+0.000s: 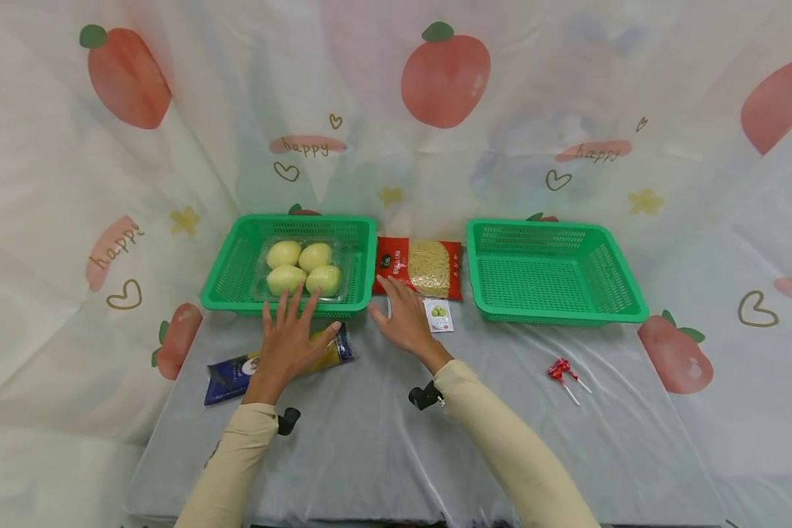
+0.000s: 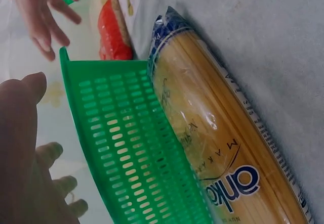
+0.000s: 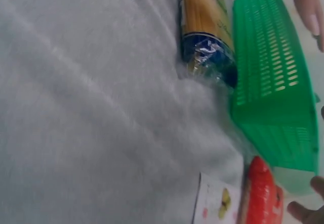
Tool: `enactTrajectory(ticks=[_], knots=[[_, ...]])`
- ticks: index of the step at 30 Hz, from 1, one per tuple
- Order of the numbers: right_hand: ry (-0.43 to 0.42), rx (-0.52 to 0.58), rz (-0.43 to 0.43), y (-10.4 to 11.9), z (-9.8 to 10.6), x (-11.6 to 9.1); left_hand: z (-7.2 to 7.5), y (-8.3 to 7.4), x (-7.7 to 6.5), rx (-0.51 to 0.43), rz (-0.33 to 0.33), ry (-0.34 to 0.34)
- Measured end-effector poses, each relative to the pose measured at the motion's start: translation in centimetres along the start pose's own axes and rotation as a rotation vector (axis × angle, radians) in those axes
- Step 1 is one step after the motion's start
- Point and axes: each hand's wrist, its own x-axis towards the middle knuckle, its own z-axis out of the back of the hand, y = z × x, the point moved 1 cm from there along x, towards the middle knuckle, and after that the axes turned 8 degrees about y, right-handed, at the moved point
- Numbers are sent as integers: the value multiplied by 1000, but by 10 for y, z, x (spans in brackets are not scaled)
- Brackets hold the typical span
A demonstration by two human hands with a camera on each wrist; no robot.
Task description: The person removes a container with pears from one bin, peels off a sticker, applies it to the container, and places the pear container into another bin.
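Two hands are seen spread flat just below the middle of the head view, each grip wide with straight fingers and nothing held. The left hand [image 1: 289, 341] is laid over a spaghetti packet [image 1: 234, 372], which lies on the grey surface [image 1: 383, 447] just in front of the left green basket [image 1: 227, 275]; whether the palm presses the packet or only hovers over it cannot be told. In the left wrist view the packet [image 2: 223, 138] is shown lying along the basket's slotted wall [image 2: 126, 148], close against it. A clear tray of four pale yellow fruits [image 1: 303, 268] is held inside this basket.

The right hand [image 1: 405, 319] is placed between the two baskets, its fingertips at the lower edge of a red noodle packet [image 1: 422, 268]. A small white card with green fruit printed on it [image 1: 438, 315] lies just to the right of that hand. The right green basket [image 1: 623, 308] is seen further right, and two red-wrapped lollipops [image 1: 563, 372] lie below it on the surface, well apart from both hands. Cream sleeves [image 1: 501, 440] cover both forearms.
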Motion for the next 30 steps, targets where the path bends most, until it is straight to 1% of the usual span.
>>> enactTrajectory(ticks=[6,8,10,12,14,15,17,20,23,26,28,30], knots=[[52,59,17,7,-17,11,0,4,-5,-47,12,4],[59,65,12,7,-18,12,0,5,-4,-72,18,0],[58,55,2,5,-18,12,1,6,1,-100,16,-13],[63,40,-3,5,-16,13,6,9,9,-133,11,-28],[64,28,8,8,-15,16,14,16,20,-178,7,-44],[60,21,16,11,-15,18,20,20,26,-205,1,-54],[55,4,15,12,-12,19,26,28,42,-256,-11,-76],[61,-27,4,17,-9,21,34,43,66,-326,4,-103],[87,-68,-19,20,-6,22,42,63,86,-382,43,-121],[112,-88,-43,23,-4,22,50,83,99,-461,89,-85],[122,-98,-56,23,-4,21,53,93,104,-519,128,-44],[133,-111,-69,21,-4,18,53,101,106,-596,168,5]])
